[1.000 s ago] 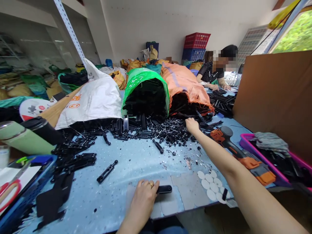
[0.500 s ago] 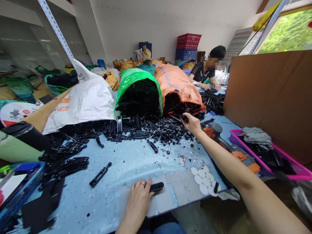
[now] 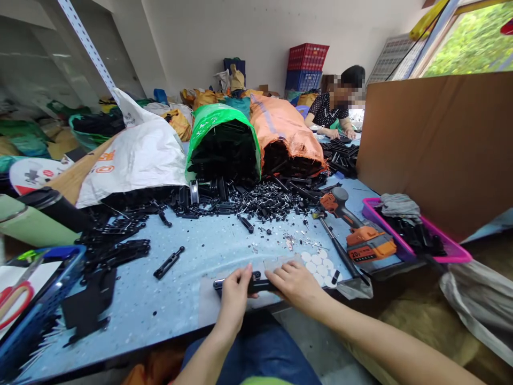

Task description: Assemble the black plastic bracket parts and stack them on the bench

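Note:
Near the table's front edge, my left hand (image 3: pixel 235 293) is closed around a long black bar-shaped part (image 3: pixel 262 285), thumb and fingers pinching it. Its rounded left end, with a metal-looking spot, sticks out past my knuckles. On the right end of the black part, my right hand (image 3: pixel 298 283) has its fingers curled. Whether this is one piece or two pressed together is hidden by my fingers. Under my hands lies a pale sheet (image 3: pixel 208 302). A similar black bar part (image 3: pixel 169 262) rests alone on the blue table (image 3: pixel 160 337) to the left.
Small screws and black fittings (image 3: pixel 272 200) spread before a green sack (image 3: pixel 224 112) and an orange sack (image 3: pixel 288 125). At right are white discs (image 3: pixel 316 262), a hammer (image 3: pixel 339 246), an orange cordless drill (image 3: pixel 360 235) and a pink basket (image 3: pixel 441 258). A co-worker (image 3: pixel 334 107) sits beyond.
My right hand has come back from the orange sack's mouth to beside my left hand. Both hands now grip the black bar part. The view has shifted slightly, uncovering the drill and hammer.

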{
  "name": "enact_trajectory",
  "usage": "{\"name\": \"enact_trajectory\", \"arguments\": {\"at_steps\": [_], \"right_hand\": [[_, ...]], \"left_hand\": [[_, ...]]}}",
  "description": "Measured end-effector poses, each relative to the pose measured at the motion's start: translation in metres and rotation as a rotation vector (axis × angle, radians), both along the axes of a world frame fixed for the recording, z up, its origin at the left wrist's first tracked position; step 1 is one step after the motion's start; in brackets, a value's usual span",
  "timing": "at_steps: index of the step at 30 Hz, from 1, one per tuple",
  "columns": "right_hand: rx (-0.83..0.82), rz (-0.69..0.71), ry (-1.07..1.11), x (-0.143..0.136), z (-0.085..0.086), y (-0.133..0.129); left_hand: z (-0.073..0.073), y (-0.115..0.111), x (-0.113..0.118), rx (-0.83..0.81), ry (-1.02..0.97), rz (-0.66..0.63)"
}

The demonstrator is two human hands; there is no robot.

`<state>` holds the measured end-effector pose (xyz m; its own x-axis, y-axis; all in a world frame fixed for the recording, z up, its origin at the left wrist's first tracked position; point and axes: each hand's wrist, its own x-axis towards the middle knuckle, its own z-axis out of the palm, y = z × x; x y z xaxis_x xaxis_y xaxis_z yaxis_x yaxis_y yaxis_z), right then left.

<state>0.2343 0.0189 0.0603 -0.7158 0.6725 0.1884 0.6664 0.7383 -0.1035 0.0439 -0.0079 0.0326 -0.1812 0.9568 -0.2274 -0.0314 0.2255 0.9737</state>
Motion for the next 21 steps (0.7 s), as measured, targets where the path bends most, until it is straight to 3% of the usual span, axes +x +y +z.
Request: {"name": "enact_trajectory", "arguments": {"at_steps": [4, 7, 9, 14, 21], "right_hand": [[-0.187, 0.105, -0.227, 0.014, -0.004, 0.008], [-0.288, 0.109, -0.308, 0.023, -0.015, 0.012], [-0.298, 0.08, -0.337, 0.022, -0.023, 0.012], [-0.24, 0.002, -0.339, 0.008, -0.031, 0.008], [-0.082, -0.064, -0.286, -0.004, -0.014, -0.002]], "left_hand": [[-0.007, 0.009, -0.014, 0.367, 0.656, -0.31], [-0.016, 0.021, -0.026, 0.362, 0.933, -0.676], [-0.02, 0.024, -0.027, 0.333, 1.007, -0.788], [-0.018, 0.018, -0.02, 0.343, 1.075, -0.748], [-0.025, 0.012, -0.021, 0.417, 1.043, -0.611]]}}
